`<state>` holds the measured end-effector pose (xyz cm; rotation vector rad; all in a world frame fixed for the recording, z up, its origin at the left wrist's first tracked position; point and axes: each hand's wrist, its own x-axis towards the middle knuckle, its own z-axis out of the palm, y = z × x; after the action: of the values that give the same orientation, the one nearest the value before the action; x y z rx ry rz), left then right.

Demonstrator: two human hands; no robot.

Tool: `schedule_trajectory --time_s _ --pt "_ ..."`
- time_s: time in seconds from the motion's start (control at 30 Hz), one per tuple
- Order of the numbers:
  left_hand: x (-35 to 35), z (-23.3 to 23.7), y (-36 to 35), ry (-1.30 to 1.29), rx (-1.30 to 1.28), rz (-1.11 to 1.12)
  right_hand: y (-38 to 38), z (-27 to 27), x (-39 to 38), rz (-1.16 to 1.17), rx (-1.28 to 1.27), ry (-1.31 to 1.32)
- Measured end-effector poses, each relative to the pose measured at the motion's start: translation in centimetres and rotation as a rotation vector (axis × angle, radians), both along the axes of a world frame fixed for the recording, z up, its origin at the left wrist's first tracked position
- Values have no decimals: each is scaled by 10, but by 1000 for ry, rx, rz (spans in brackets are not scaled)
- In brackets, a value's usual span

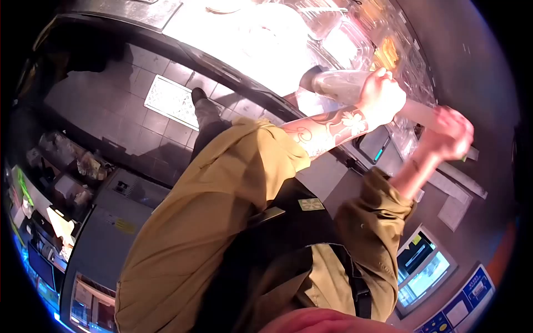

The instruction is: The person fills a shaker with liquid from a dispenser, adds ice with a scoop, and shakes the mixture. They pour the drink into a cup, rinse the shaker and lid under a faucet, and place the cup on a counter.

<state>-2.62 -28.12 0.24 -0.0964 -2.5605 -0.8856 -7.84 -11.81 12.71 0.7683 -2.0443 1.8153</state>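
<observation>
My left hand (382, 99) is wrapped in a fist round the middle of a long translucent tube (341, 86), shaped much like a tall pepper mill. Its dark, wider end points over the brightly lit counter (250, 50). Toward the tube's other end, my right hand (452, 133) is closed round it, slightly blurred. Both forearms reach out from rolled tan sleeves, the hands a short gap apart. Glare on the counter hides what lies beneath the tube.
Clear plastic containers (344, 39) and a yellow item (387, 54) crowd the counter's right side. A dark tablet-like object (380, 147) lies by my forearms. Behind are a grey cabinet (119, 205) and cluttered shelves (69, 161). A white floor grate (171, 101) lies near my foot.
</observation>
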Motion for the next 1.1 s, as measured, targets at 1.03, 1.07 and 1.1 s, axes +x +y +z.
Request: schedule_trajectory --time_s 1.03,1.07,1.1 --pt "0 2 2 24 36 75 -50 -16 -10 1 -152 -403" --pt "-2 2 4 25 43 86 -35 10 -19 90 -143 -314" --pt "-6 2 -3 45 43 85 -4 55 -33 274 -153 -237"
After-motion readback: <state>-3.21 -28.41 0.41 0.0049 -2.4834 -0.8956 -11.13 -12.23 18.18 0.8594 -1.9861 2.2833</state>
